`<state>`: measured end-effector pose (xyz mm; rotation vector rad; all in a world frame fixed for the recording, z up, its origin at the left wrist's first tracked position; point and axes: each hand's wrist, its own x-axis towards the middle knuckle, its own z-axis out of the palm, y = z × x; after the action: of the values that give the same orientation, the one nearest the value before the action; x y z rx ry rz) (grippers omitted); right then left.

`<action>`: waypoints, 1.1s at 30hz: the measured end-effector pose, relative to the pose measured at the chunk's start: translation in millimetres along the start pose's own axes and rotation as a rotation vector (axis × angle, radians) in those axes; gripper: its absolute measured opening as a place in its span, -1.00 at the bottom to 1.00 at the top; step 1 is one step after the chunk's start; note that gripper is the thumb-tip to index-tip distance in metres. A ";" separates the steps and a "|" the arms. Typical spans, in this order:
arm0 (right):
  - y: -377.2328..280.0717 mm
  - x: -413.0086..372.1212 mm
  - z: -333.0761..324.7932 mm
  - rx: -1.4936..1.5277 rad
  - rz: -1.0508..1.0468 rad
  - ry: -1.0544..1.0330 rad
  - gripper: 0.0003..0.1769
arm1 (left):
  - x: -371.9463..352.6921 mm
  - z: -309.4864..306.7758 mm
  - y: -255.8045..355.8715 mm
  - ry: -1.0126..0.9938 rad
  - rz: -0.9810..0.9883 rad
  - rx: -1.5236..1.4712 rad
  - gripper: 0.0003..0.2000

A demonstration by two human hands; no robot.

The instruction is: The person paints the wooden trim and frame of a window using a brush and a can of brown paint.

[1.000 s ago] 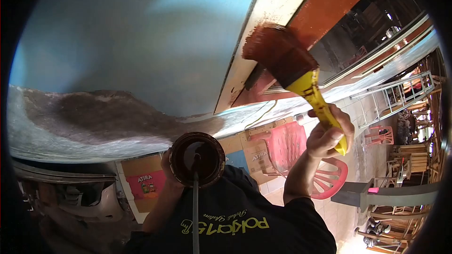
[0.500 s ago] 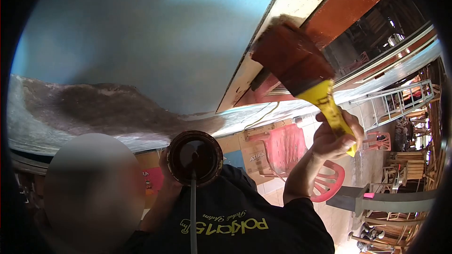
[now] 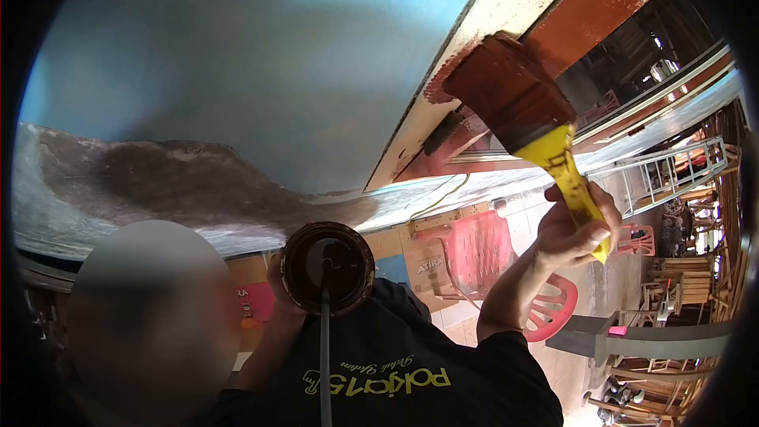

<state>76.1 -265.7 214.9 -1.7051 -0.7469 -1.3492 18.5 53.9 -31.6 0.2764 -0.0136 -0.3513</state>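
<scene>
My right hand (image 3: pixel 581 225) is closed around the yellow handle of a wide paintbrush (image 3: pixel 510 95). Its bristles are coated in reddish-brown paint and lie over the cream-coloured frame board (image 3: pixel 534 0). A patch of the same wet colour shows on the board at the bristles' left edge. Close to my chest, a round paint can (image 3: pixel 328 269) with dark brown paint inside is held by my left hand (image 3: pixel 288 300), whose fingers are mostly hidden behind it. In this view a thin grey cord (image 3: pixel 325 364) overlaps the can and my black shirt.
A pale blue wall (image 3: pixel 261 55) with a bare grey patch fills the upper left. Beyond the frame are a red plastic chair (image 3: pixel 478 249), a cardboard box (image 3: pixel 431 269), a metal ladder (image 3: pixel 680 170) and stacked wood (image 3: pixel 688 281). A blurred oval covers the lower left.
My right hand and the brush have shifted slightly to the right, exposing a reddish-brown smear on the cream board. The can stays in place.
</scene>
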 end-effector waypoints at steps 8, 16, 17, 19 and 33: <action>3.7 6.1 -0.6 -0.052 -0.013 0.012 -0.51 | -1.8 -20.7 -1.4 0.008 -0.005 0.027 -0.33; 10.3 11.7 -6.7 -0.003 -0.025 -0.005 -0.51 | 0.7 2.5 -0.9 0.038 -0.005 0.023 -0.44; 11.6 13.1 -7.7 -0.004 -0.021 0.005 -0.51 | -0.5 -5.4 -2.6 0.050 0.005 0.014 -0.43; 10.9 17.1 -6.5 0.095 -0.034 -0.015 -0.51 | -1.9 -18.9 -5.0 0.068 0.002 -0.009 -0.40; 14.0 23.5 -7.9 -0.066 -0.055 -0.065 -0.48 | -2.3 -27.1 -5.6 0.065 -0.002 0.049 -0.34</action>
<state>89.9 -280.3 235.1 -1.7993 -0.7989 -1.3755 16.1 56.8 -59.2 0.3365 0.0425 -0.3444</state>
